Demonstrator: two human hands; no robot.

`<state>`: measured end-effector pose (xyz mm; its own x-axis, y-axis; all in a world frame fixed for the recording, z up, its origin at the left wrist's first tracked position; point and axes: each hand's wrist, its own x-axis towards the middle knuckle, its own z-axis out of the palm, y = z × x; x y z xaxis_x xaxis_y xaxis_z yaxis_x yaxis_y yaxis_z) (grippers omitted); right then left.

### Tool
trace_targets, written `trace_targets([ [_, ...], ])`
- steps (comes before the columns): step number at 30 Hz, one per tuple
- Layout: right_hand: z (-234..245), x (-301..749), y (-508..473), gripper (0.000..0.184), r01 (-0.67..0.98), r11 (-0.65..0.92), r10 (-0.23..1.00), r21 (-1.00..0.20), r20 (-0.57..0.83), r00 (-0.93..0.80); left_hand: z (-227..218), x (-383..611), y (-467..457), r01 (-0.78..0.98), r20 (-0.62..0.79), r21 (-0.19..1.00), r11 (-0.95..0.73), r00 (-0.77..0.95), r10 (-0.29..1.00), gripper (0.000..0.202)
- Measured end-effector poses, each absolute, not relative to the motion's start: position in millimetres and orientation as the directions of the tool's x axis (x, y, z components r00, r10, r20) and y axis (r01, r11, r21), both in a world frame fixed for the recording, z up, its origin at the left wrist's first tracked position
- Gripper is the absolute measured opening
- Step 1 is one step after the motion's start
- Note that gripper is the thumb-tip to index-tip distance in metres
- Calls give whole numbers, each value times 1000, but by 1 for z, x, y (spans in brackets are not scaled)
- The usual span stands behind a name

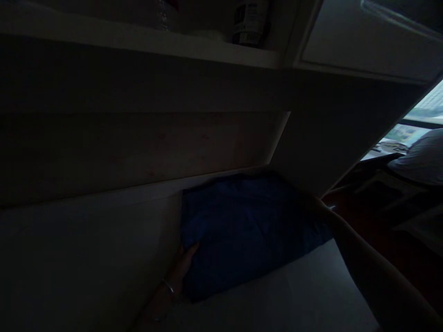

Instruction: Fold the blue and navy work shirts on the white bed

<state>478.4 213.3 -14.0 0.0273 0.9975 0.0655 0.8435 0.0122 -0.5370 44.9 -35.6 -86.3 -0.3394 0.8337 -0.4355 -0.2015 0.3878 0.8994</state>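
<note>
A folded dark blue cloth lies on a pale surface in very dim light. My left hand, with a bangle at the wrist, grips its left edge, thumb on top and the other fingers mostly hidden. At the opposite end, my right hand holds the cloth's right edge, reaching in from the lower right. Deep shadow covers most of that hand's fingers. The cloth's far side lies close to the back ledge.
Above runs a white shelf carrying a labelled container and a clear object, possibly a bottle. A cabinet side panel slants down at the right. Beyond it are a bright window and a pale rounded shape.
</note>
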Motion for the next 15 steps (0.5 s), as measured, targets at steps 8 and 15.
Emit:
trace_targets([
  [8,-76,428,152,50,981,187,930,-49,330,-161,-64,54,-68,843,410,535,53,-314,856,58],
  [15,-105,413,144,51,941,262,963,-213,122,-240,-118,82,-92,963,167,246,-111,70,983,55],
])
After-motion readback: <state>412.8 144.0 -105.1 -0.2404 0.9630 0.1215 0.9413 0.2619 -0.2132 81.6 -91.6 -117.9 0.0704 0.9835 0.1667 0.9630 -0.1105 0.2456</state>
